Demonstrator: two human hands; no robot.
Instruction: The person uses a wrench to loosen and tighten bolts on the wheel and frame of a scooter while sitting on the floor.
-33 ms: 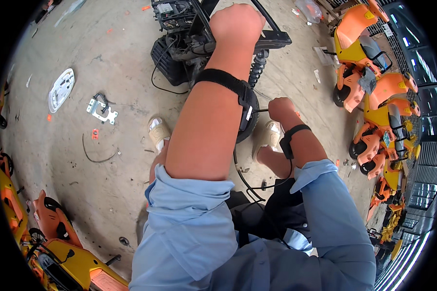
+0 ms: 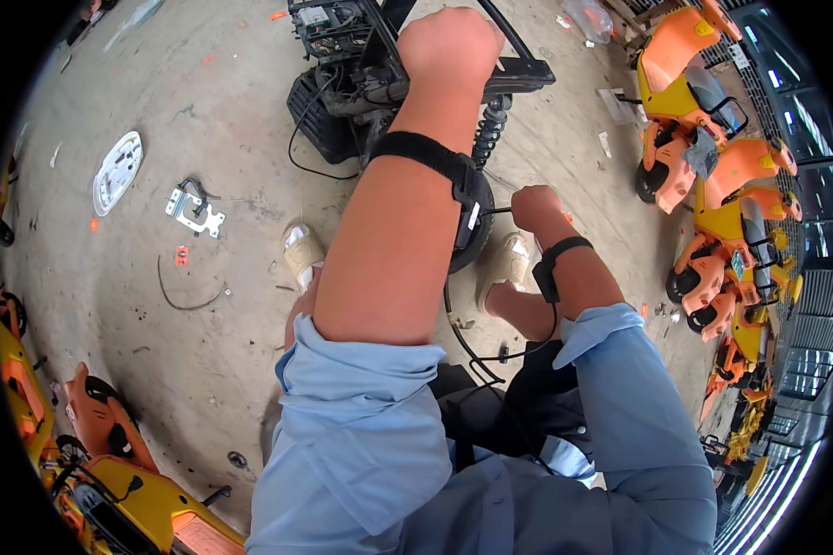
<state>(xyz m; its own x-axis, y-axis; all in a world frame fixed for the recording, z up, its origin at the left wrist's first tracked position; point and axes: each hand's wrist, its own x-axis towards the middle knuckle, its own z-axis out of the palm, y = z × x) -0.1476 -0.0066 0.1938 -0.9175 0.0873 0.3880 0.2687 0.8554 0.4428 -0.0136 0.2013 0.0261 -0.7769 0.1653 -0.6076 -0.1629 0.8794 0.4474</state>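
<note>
My left hand (image 2: 449, 46) is closed over the black metal frame (image 2: 523, 74) of a partly stripped vehicle at the top, its forearm wearing a black strap. Below the frame are a coil shock absorber (image 2: 490, 131), a ribbed black engine part (image 2: 321, 119) and a black wheel (image 2: 472, 250), mostly hidden by my left forearm. My right hand (image 2: 537, 208) is closed on a thin black rod (image 2: 500, 211) that sticks out beside the wheel. Black cables hang below the wheel toward my body. My sandalled feet stand either side of it.
Orange-and-yellow scooters line the right (image 2: 676, 74) and lower left (image 2: 157, 490). On the concrete floor at left lie a white oval plate (image 2: 118, 171), a metal bracket (image 2: 208, 222), a curved cable (image 2: 185, 305) and scraps. A plastic bag (image 2: 590, 18) lies at top right.
</note>
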